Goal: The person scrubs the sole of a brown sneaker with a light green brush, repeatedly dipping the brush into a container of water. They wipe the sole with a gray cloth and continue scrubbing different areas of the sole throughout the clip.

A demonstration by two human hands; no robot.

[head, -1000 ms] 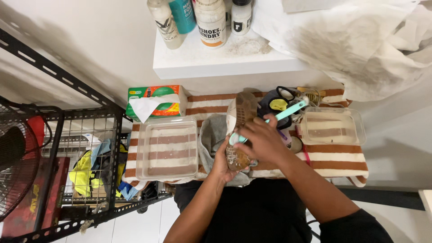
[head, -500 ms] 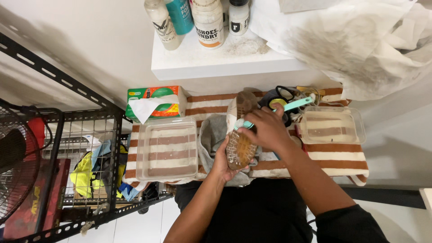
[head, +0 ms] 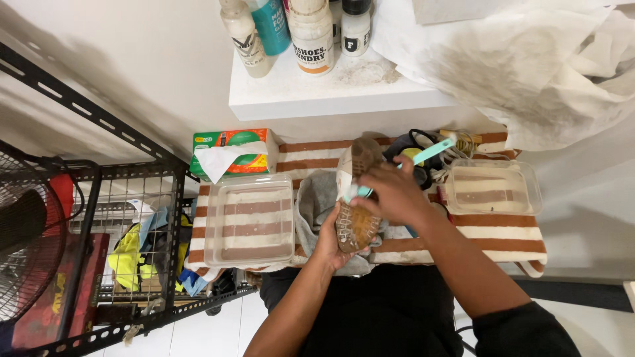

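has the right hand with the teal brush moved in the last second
Yes. The right hand slid toward the person along the shoe sole, away from the tissue box.

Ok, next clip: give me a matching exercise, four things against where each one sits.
Things:
1. shoe
2. brush
3. tissue box
4. bottles

Places:
A. on the white shelf
B. in the right hand
C. left of the striped cloth, behind a clear tray
D. in the left hand, sole up

Pairs: 1-D, 2-B, 3-C, 4-A
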